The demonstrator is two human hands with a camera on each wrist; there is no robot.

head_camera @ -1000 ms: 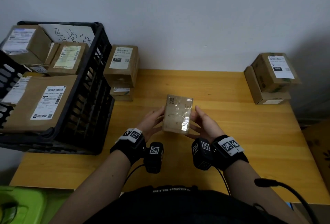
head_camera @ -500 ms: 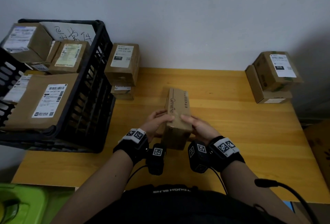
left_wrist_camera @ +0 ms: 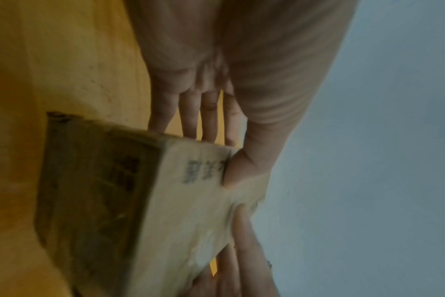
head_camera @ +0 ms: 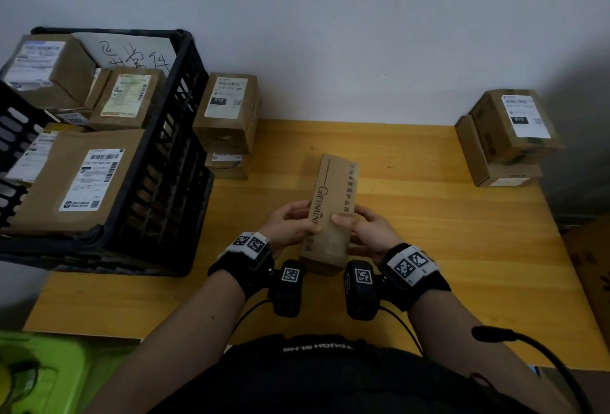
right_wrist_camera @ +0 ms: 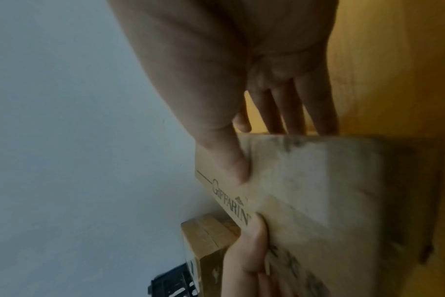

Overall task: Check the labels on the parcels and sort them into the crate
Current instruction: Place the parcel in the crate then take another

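Observation:
I hold a long brown cardboard parcel [head_camera: 333, 195] above the middle of the wooden table [head_camera: 445, 248], its printed "GIFFARINE" face up and no shipping label showing. My left hand [head_camera: 292, 220] grips its left side with the thumb on top. My right hand [head_camera: 364, 228] grips the right side the same way. In the left wrist view the parcel [left_wrist_camera: 130, 201] is blurred, with fingers under it and a thumb on its top edge. The right wrist view shows the parcel [right_wrist_camera: 318, 191] pinched likewise. The black crate [head_camera: 178, 156] stands at the left, holding several labelled parcels.
Two stacked parcels [head_camera: 227, 113] stand beside the crate against the wall. Another two-parcel stack [head_camera: 515, 126] sits at the table's back right corner. A handwritten paper sign [head_camera: 132, 53] leans in the crate. A green object [head_camera: 39, 370] lies below the table's front left.
Both hands have turned the parcel over. A shiny taped face was up a second ago; now the printed face is up and the parcel lies lengthwise away from me.

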